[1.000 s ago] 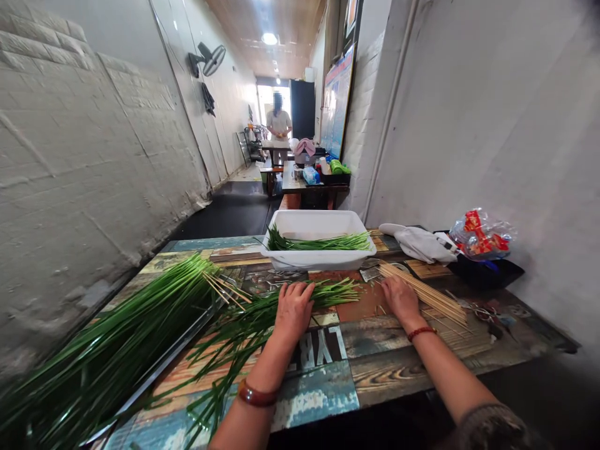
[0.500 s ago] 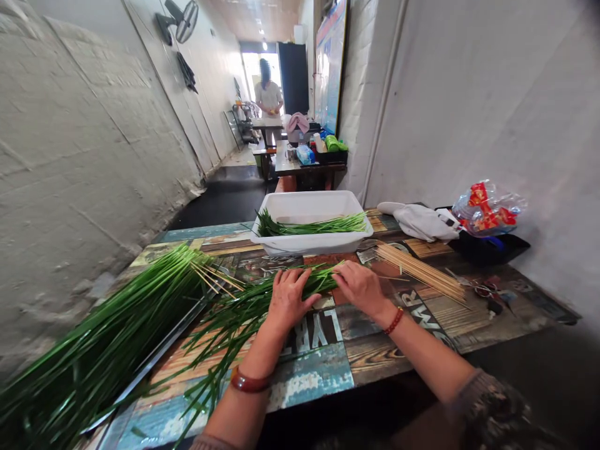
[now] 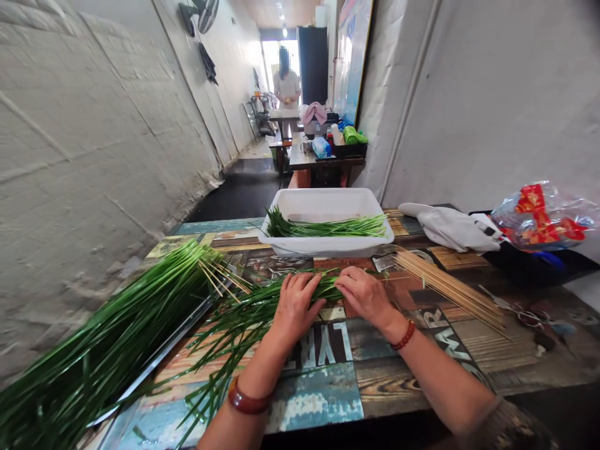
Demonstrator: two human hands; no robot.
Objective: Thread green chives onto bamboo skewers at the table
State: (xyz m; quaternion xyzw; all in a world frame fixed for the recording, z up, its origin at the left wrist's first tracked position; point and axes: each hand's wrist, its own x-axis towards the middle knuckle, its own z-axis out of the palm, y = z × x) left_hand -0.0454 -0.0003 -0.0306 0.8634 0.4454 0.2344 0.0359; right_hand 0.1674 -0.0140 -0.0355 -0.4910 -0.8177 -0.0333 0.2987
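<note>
Long green garlic chives (image 3: 234,319) lie in a loose bunch across the table in front of me. My left hand (image 3: 297,306) rests over this bunch, fingers on its far side and thumb on its near side, keeping hold of it. At the pale stem ends my right hand (image 3: 363,292) pinches the chives, its fingertips together; what exactly lies between them is partly hidden. Right of that hand is a bundle of thin bamboo skewers (image 3: 445,287). Behind both hands stands a white plastic tub (image 3: 328,245) with more chives (image 3: 328,227) inside.
A big heap of chives (image 3: 107,331) fills a metal tray (image 3: 159,350) at left, with several skewers (image 3: 222,278) on top. Scissors (image 3: 529,317), a white cloth (image 3: 450,228) and a red-printed plastic bag (image 3: 539,215) are at right. A person (image 3: 287,87) stands far back.
The view has turned slightly left, so the surroundings sit further right. Both hands stay on the chives with little movement. A small green scrap now shows on the skewers.
</note>
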